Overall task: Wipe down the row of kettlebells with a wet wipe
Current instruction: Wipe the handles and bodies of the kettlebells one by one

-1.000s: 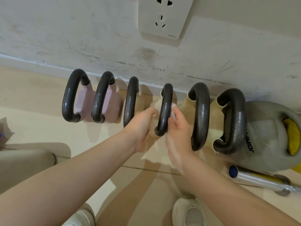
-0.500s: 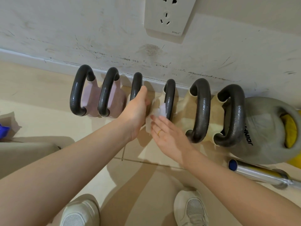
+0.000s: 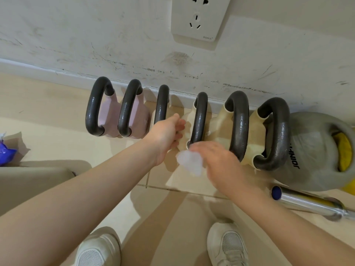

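Observation:
Several small kettlebells with dark handles stand in a row along the wall: two pink ones [image 3: 109,114] at the left, then cream ones, with a big grey kettlebell [image 3: 315,150] at the right end. My left hand [image 3: 165,135] rests against the side of the fourth, cream kettlebell [image 3: 199,120], its fingers between the third and fourth handles. My right hand [image 3: 215,158], blurred by motion, holds a white wet wipe [image 3: 190,163] at the near base of that same kettlebell.
A chrome bar [image 3: 307,202] with a blue end cap lies on the floor at the right. A purple packet [image 3: 5,152] sits at the left edge by a beige surface. My white shoes [image 3: 228,244] stand below. A wall socket [image 3: 199,20] is above.
My right hand has come down with the wipe from the fourth kettlebell's handle to its near base. My left hand shifted from the third handle to the fourth kettlebell's side.

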